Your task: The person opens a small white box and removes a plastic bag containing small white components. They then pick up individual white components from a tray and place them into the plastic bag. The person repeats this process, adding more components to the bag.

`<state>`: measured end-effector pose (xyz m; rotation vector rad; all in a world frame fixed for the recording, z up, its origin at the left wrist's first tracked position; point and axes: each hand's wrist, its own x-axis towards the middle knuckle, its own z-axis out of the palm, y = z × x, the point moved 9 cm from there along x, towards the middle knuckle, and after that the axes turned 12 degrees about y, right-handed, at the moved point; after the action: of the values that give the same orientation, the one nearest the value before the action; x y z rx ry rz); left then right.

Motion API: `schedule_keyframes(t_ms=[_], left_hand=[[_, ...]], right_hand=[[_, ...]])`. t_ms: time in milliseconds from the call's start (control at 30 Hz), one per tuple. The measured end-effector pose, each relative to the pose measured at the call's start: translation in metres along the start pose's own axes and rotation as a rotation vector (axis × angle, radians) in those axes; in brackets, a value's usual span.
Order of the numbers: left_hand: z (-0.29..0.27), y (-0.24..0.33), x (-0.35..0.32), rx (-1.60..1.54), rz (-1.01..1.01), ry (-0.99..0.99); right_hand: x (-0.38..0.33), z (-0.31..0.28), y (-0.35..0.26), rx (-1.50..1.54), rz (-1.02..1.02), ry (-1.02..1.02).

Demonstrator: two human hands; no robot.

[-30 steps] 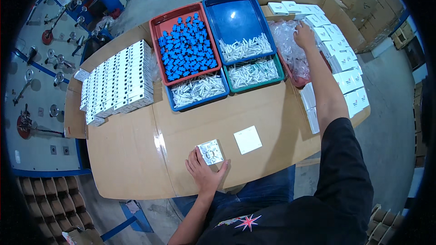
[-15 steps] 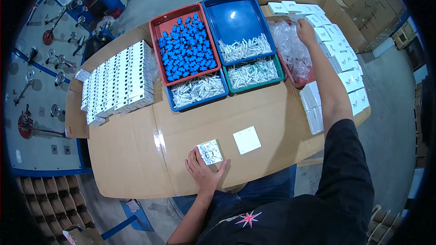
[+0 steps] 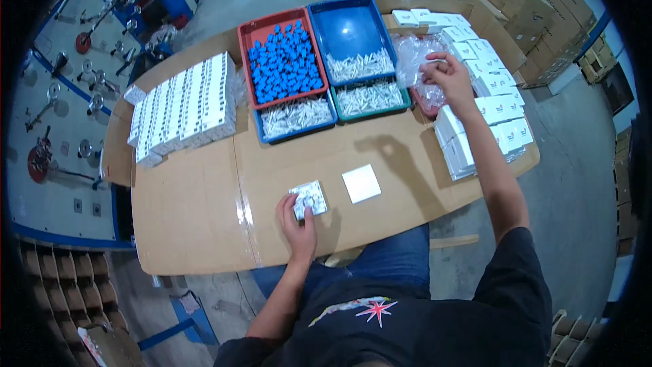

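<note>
My left hand [image 3: 299, 231] grips a square white fitting [image 3: 310, 200] near the table's front edge, fingers along its left side and thumb over its near edge. Its upper face shows an open, silvery interior. Just right of it lies a flat white square plate [image 3: 362, 184], untouched. My right hand [image 3: 451, 83] is raised over the right side, its thumb and fingertips curled together at a crumpled clear plastic bag [image 3: 410, 62]. More clear plastic lies beneath that hand in a red tray [image 3: 426, 105], partly hidden by it.
A red tray [image 3: 242, 47] holds blue parts, with blue [image 3: 343, 19] and green [image 3: 409, 98] trays of small white pieces around it. Stacked white boxes [image 3: 183, 105] stand left; more white boxes [image 3: 489, 85] line the right. Cardboard [image 3: 197, 224] covers the table.
My right hand has drawn back toward me from the far row of white boxes. My left thumb has moved onto the fitting. The whole view has shifted slightly.
</note>
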<state>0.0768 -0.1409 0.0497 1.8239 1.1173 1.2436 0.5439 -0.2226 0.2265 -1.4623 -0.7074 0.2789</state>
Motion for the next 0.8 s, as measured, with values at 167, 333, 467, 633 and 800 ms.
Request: schedule_keyframes(t_ms=[167, 333, 467, 633, 800], left_hand=[[0.040, 0.080, 0.024, -0.425, -0.283, -0.205], [0.045, 0.097, 0.030, -0.494, -0.331, -0.183], [0.015, 0.072, 0.024, -0.394, -0.330, -0.027], [-0.009, 0.065, 0.020, -0.327, -0.295, 0.161], [-0.014, 0.068, 0.019, -0.284, -0.293, 0.083]], right_hand=[[-0.142, 0.077, 0.004, 0.056, 0.188, -0.148], [-0.231, 0.122, 0.028, 0.191, 0.406, -0.164], [-0.259, 0.136, 0.042, 0.272, 0.483, -0.161], [-0.272, 0.145, 0.045, 0.219, 0.489, -0.211], [-0.277, 0.158, 0.035, 0.237, 0.541, -0.235]])
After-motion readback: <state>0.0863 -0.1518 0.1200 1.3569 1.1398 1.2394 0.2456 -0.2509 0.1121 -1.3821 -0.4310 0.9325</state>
